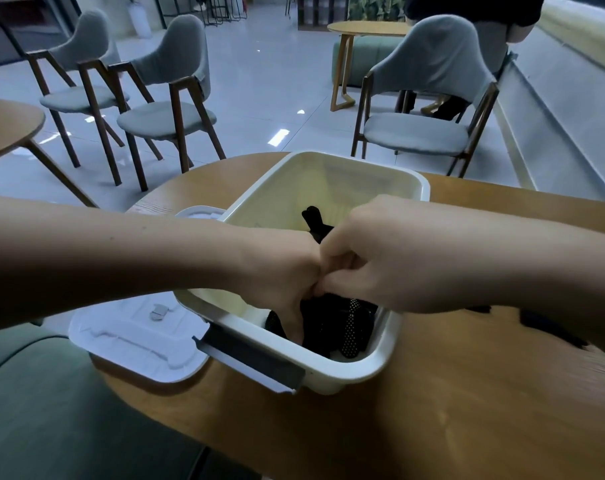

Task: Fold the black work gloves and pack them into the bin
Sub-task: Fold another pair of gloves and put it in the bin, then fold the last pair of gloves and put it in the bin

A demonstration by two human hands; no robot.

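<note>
A cream plastic bin (346,370) stands on the wooden table (467,393). Black work gloves with white dots (342,323) lie bunched in its near end, and one black glove finger (313,216) sticks up behind my hands. My left hand (283,275) reaches down into the bin with its fingers among the gloves. My right hand (373,258) is over the bin, touching the left, with thumb and fingers pinched on the black fabric. Another black glove (550,329) lies on the table to the right, partly hidden under my right forearm.
The bin's white lid (134,341) lies flat on the table left of the bin. A dark handle (252,358) juts from the bin's near wall. Grey chairs (169,98) and another round table (366,29) stand beyond. A green seat (51,410) is at bottom left.
</note>
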